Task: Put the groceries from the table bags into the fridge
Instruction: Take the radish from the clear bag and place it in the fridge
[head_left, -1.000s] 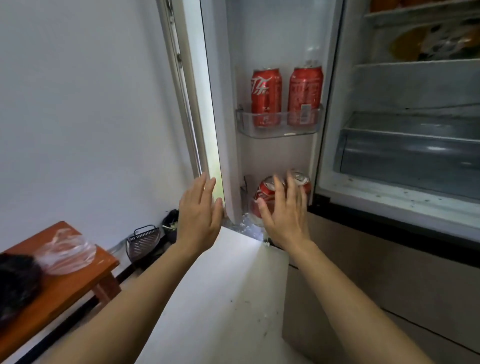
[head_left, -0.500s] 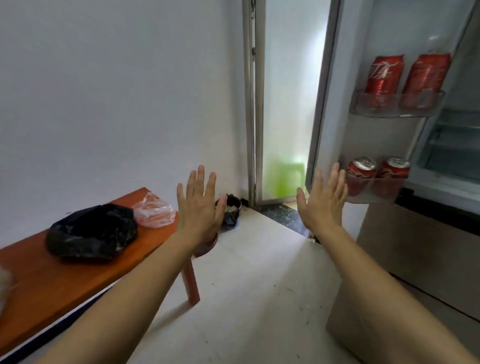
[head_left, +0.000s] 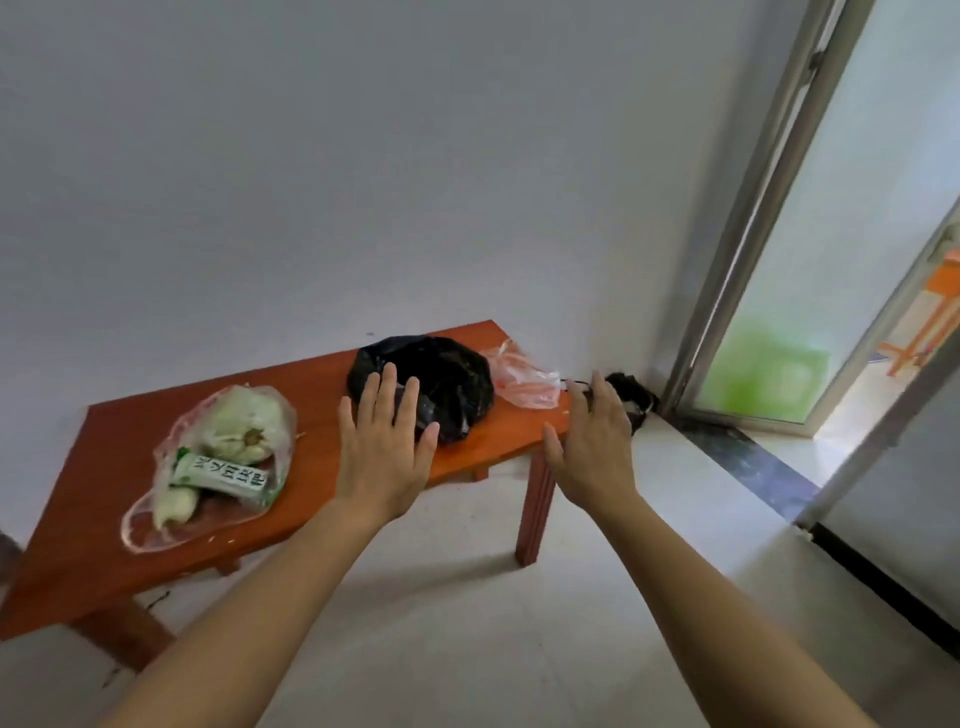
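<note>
A low orange-brown wooden table (head_left: 317, 483) stands against the white wall. On it lie a clear bag of pale green vegetables with a green-and-white packet (head_left: 223, 457), a crumpled black bag (head_left: 447, 379) and a thin pinkish bag (head_left: 524, 379) at the right end. My left hand (head_left: 384, 452) is held out flat, fingers spread, in front of the black bag. My right hand (head_left: 592, 447) is spread too, near the table's right corner. Both are empty. The fridge is out of view except a dark strip at the right edge.
A dark wire basket (head_left: 634, 395) sits on the floor in the corner behind the table. A sliding glass door frame (head_left: 737, 249) rises at the right, with a dark threshold strip (head_left: 753, 462). Pale tiled floor (head_left: 467, 623) lies between me and the table.
The view has swung left, away from the open fridge door with its red cans, onto the table and its bags. Both hands stayed raised, spread and empty, and are now nearer the table.
</note>
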